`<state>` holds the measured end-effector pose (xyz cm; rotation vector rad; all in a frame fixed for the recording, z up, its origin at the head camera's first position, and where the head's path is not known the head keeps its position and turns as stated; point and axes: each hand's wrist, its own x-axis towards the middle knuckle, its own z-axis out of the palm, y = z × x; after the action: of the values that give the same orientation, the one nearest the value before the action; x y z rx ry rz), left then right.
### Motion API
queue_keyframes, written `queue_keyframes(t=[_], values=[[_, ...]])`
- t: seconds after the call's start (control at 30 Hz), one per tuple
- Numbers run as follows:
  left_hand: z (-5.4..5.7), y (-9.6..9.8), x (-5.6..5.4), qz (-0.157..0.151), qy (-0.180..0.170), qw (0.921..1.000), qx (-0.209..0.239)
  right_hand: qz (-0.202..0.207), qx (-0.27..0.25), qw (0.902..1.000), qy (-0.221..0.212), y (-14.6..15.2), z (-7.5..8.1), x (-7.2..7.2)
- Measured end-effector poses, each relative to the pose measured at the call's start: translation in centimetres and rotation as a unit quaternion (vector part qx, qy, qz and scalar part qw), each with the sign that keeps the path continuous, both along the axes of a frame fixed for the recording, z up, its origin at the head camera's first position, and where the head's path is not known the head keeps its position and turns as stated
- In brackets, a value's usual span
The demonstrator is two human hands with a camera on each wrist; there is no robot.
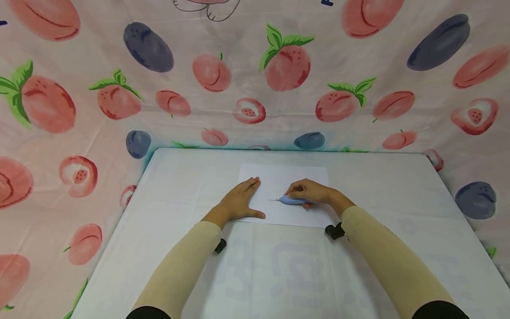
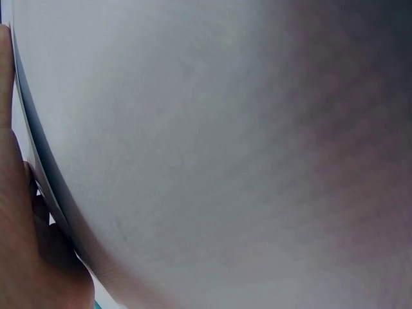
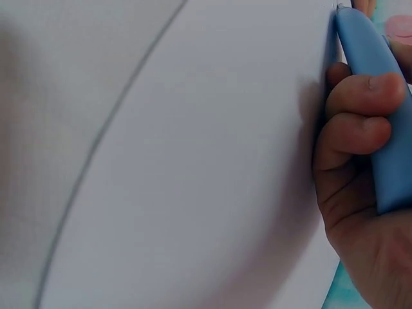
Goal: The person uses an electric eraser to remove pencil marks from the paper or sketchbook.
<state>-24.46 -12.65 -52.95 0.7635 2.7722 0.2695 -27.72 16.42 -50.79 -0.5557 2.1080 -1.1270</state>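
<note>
A white sheet of paper (image 1: 279, 177) lies on the white table. My left hand (image 1: 241, 199) rests flat over its left side, fingers straight and the thumb spread towards the near edge. In the left wrist view part of that hand (image 2: 26, 238) shows at the lower left. My right hand (image 1: 312, 191) holds a light-blue tool with a slim, pointed tip (image 1: 292, 200), low over the middle of the sheet. The tip points left, towards my left hand. Seen from the right wrist, curled fingers (image 3: 360, 116) wrap the smooth blue handle (image 3: 367, 45); its exact kind is unclear.
The white table (image 1: 179, 177) ends at a fruit-printed cloth (image 1: 247, 53) that hangs behind it and along both sides. Small black devices (image 1: 334, 231) sit under both wrists. Faint bluish print shows through the table covering near me.
</note>
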Motion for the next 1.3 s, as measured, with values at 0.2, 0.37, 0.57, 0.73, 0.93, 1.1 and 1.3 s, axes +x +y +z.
queue_keyframes(t=[0.2,0.37,0.57,0.73,0.93,1.1,1.3], values=[[-0.04,-0.03,-0.03,0.003,-0.005,1.0,0.001,0.007,-0.002,1.0,-0.005,0.01,-0.01,0.04],[0.2,0.03,0.07,0.003,-0.009,1.0,0.002,-0.001,0.001,1.0,-0.004,0.01,0.17,0.1],[0.38,0.07,0.05,0.004,-0.014,0.9999,-0.001,-0.001,0.005,1.0,-0.005,0.0,0.11,0.06],[0.42,0.13,-0.05,0.005,-0.012,0.9999,-0.002,-0.009,0.006,0.9999,0.001,0.03,0.16,0.01],[0.51,0.16,-0.06,0.005,-0.011,0.9999,-0.002,-0.008,0.004,0.9999,-0.009,0.04,0.13,-0.08],[0.47,0.17,-0.09,0.007,-0.011,0.9999,0.0,-0.01,0.005,0.9999,-0.008,0.05,0.21,-0.06],[0.4,0.11,-0.13,0.005,-0.013,0.9999,0.002,-0.008,0.0,0.9999,-0.014,0.08,0.39,0.06]])
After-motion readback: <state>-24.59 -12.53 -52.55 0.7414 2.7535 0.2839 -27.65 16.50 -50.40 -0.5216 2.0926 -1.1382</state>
